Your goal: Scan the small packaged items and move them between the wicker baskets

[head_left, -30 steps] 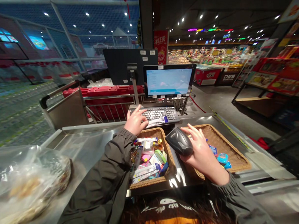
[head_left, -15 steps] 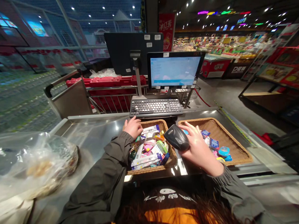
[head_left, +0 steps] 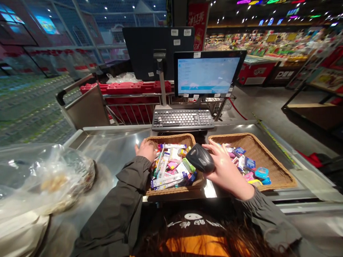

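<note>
My right hand [head_left: 225,166] is wrapped around a black handheld barcode scanner [head_left: 200,158]. The scanner's head points left, over the right side of the left wicker basket [head_left: 173,192]. That basket holds a heap of small packaged goods [head_left: 172,164], with several long, thin white-and-blue packets among them. At its far left rim rests my left hand [head_left: 146,150], fingers apart, some of their tips hard to make out against the goods. Beneath and beyond my right hand stands a second wicker basket [head_left: 274,170], with small items such as a round blue container [head_left: 261,173] on its left side.
Behind the baskets are a black keyboard [head_left: 182,119] and a lit monitor [head_left: 207,75]; a second screen [head_left: 146,50] faces away. A clear plastic bag [head_left: 55,173] with food lies on the metal counter [head_left: 107,157] at left. A cart with red crates [head_left: 125,88] stands beyond.
My left hand has shifted a little left, toward the basket's rim. The right hand still holds the scanner in nearly the same place. The whole view has shifted slightly.
</note>
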`<act>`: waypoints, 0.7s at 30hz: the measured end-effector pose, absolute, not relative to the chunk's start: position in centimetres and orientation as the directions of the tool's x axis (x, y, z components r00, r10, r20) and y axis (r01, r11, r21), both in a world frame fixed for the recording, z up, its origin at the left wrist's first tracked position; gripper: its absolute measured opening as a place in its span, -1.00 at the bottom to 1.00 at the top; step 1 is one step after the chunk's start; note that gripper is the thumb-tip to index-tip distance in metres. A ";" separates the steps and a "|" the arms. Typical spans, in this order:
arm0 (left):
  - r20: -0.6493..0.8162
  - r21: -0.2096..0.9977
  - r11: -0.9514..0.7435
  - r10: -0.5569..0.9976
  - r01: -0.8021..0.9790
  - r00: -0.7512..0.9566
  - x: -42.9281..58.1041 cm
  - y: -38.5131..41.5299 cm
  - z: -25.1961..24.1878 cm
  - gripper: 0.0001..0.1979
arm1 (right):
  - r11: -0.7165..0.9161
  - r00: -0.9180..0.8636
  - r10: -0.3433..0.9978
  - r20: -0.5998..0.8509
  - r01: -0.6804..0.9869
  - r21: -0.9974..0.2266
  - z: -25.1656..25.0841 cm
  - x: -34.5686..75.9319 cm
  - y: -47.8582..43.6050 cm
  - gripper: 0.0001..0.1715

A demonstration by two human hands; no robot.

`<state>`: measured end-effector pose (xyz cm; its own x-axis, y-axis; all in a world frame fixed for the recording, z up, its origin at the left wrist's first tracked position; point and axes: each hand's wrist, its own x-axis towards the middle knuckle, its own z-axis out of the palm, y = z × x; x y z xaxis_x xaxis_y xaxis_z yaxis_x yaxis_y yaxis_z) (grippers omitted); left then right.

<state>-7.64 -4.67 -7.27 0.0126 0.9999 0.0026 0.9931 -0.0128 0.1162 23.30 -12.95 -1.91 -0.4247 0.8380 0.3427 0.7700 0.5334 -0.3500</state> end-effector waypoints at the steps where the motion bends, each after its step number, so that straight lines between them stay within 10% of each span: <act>1: 0.009 0.121 -0.030 1.000 0.992 0.029 -7.4 -4.7 -6.8 -0.76 | 0.530 -0.421 0.839 0.344 0.773 -0.348 -1.9 23.4 -12.9 -0.50; 21: 0.025 0.160 -0.671 0.736 0.724 0.677 11.7 -1.9 -4.3 -0.80 | 0.070 0.120 0.844 0.522 0.941 -0.330 -3.6 39.4 -15.2 -0.46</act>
<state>11.66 -1.92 -4.27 0.6766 0.7359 0.0247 0.7240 -0.6710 0.1601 39.45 -15.22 -3.61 0.1202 0.8442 0.5224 0.9412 0.0704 -0.3303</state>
